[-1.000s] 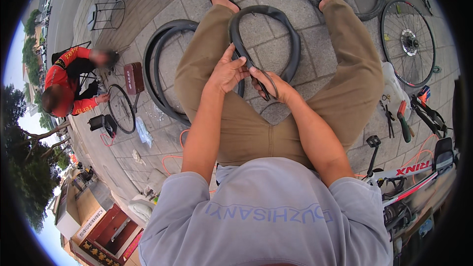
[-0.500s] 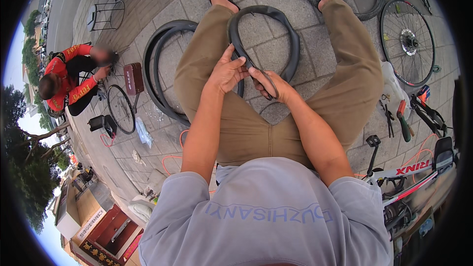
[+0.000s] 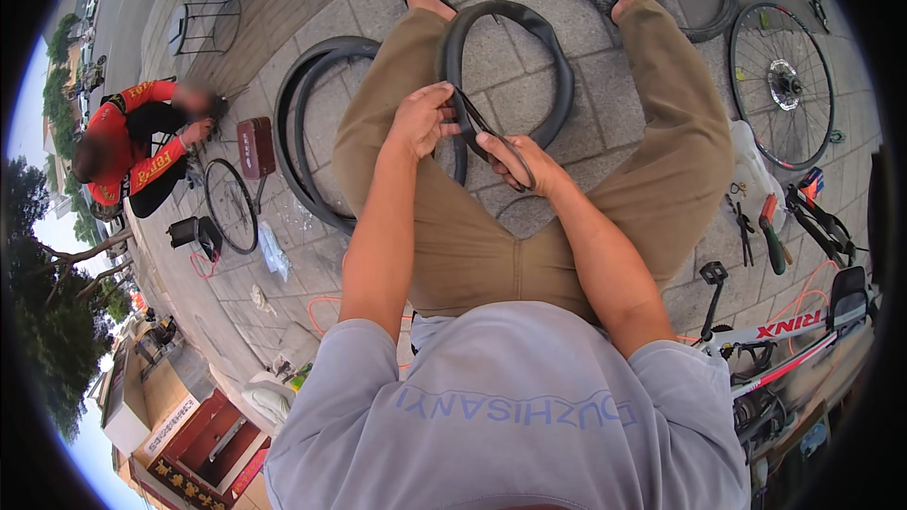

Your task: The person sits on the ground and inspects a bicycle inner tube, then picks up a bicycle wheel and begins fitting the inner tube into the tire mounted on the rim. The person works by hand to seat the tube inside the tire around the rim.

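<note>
A black bicycle inner tube (image 3: 564, 85) makes a loop between my knees, above the paving. My left hand (image 3: 422, 121) is closed at its near left side, with the fingertips pinching the rubber. Lower right of it, my right hand (image 3: 522, 165) grips the near end of the tube, thumb on top. A narrow dark strip of rubber runs between the two hands and curls over the right fingers. Whether this strip is part of the tube, I cannot tell.
Black tyres (image 3: 300, 132) lie by my left leg, and another tyre (image 3: 727, 5) by my right foot. A spoked wheel (image 3: 782, 85), pliers (image 3: 744, 229) and a bicycle (image 3: 794, 326) are at the right. A person in red (image 3: 142, 146) crouches at the left near a small wheel (image 3: 231, 206).
My left hand has shifted slightly left and its extended index finger has curled in. A narrow gap now shows between strip and tube. The right hand has stayed about where it was.
</note>
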`<state>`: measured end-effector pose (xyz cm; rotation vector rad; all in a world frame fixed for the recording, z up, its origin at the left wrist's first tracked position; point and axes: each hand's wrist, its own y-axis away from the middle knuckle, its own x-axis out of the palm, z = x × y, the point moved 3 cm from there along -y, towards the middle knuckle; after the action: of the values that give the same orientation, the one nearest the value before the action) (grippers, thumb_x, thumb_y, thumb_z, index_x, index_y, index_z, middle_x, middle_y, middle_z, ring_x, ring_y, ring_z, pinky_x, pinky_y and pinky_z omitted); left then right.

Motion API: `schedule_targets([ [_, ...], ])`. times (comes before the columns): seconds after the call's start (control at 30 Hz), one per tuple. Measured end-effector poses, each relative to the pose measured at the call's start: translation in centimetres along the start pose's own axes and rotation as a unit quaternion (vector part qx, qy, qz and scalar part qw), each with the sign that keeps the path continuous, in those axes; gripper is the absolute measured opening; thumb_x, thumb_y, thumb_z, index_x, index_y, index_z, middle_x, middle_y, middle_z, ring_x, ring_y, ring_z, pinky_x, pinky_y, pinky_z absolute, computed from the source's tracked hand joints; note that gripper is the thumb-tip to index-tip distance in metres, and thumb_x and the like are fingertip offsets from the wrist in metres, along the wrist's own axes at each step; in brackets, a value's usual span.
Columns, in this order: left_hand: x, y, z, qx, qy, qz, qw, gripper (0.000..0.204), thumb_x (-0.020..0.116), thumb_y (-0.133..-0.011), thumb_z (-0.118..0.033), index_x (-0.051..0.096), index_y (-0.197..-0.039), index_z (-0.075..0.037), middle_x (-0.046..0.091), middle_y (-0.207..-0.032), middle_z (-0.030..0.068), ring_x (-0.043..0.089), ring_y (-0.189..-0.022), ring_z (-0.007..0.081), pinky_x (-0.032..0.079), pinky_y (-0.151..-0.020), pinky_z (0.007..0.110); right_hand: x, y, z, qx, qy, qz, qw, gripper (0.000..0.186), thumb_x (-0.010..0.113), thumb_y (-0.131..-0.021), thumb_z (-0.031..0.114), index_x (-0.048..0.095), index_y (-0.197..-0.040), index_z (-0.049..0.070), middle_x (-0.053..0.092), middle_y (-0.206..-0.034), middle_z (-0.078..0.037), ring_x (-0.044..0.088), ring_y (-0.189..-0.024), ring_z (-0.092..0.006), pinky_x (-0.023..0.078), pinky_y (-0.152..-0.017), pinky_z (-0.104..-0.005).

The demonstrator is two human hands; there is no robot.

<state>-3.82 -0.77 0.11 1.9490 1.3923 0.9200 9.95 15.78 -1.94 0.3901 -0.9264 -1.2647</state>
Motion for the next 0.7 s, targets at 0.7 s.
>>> schedule_targets([
  [0.7,0.3,0.8,1.5,0.012,0.015,0.003,1.0,0.071,0.062,-0.101,0.001,0.03,-0.163,-0.005,0.069,-0.1,0.0074,0.069,-0.081,0.0204,0.064,-0.075,0.042,1.1,-0.1,-0.3,-0.008,-0.067,0.059,0.996,0.064,0.052,-0.101,0.071,0.058,-0.084,0.009,0.051,-0.07,-0.002,0.049,-0.055,-0.0136,0.038,-0.051,-0.0305],
])
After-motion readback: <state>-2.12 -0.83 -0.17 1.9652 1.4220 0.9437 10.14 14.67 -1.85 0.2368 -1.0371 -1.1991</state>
